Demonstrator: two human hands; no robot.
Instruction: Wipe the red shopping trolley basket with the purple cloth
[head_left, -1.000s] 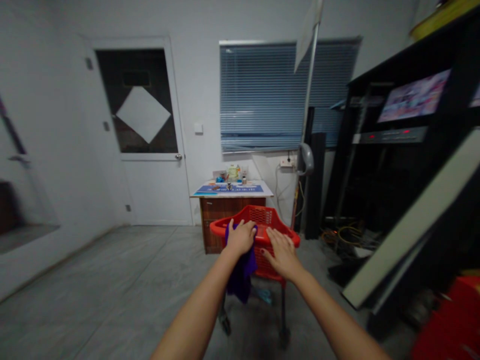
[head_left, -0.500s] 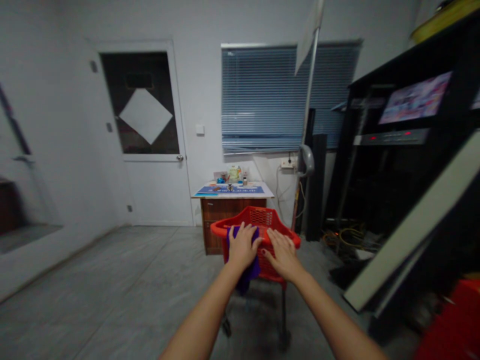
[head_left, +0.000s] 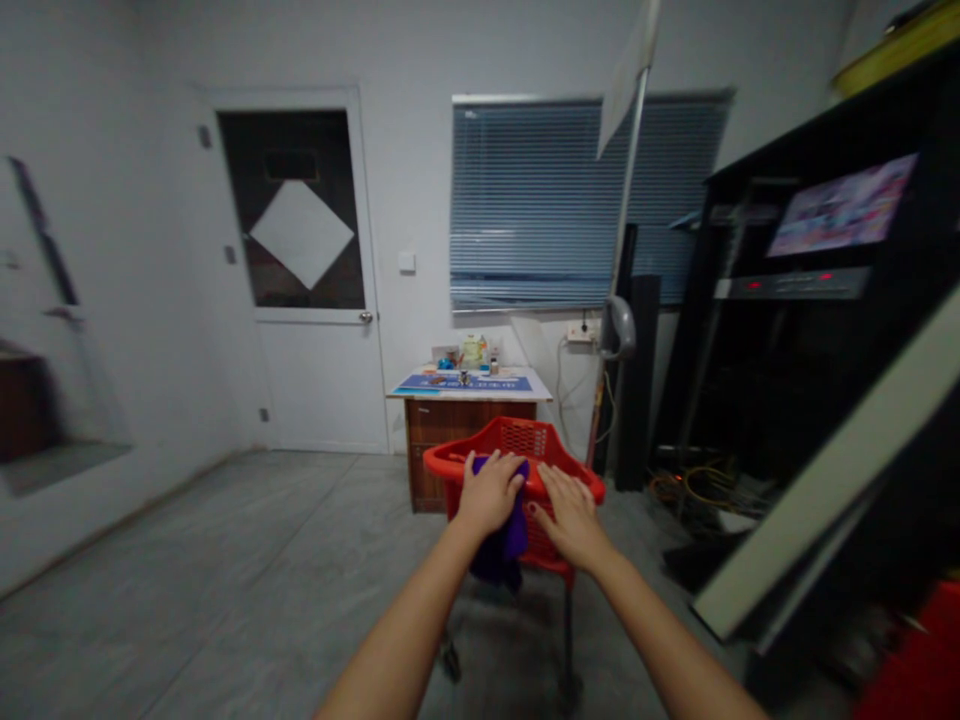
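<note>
A red plastic shopping cart (head_left: 450, 462) stands in front of me on thin metal legs with casters. My left hand (head_left: 491, 492) presses a purple cloth (head_left: 501, 548) onto the near rim, its fingers curled over the top. The cloth's loose end hangs down outside the basket. Just to the right, my right hand (head_left: 568, 505) lies on the same rim, fingers stretched forward and the thumb lower on the near side. Nothing shows in that hand. The fingertips of both hands are partly hidden at the rim.
Behind the cart is a wooden cabinet (head_left: 435, 425) with a printed sheet and small items on top. A pale board (head_left: 862, 480) leans at the right by a black rack (head_left: 795, 350), with cables (head_left: 697, 485) on the floor. A white door (head_left: 322, 390) is at the left.
My left hand and the purple cloth have shifted slightly right along the rim, towards my right hand. The right hand stays on the rim. The whole view has moved a little.
</note>
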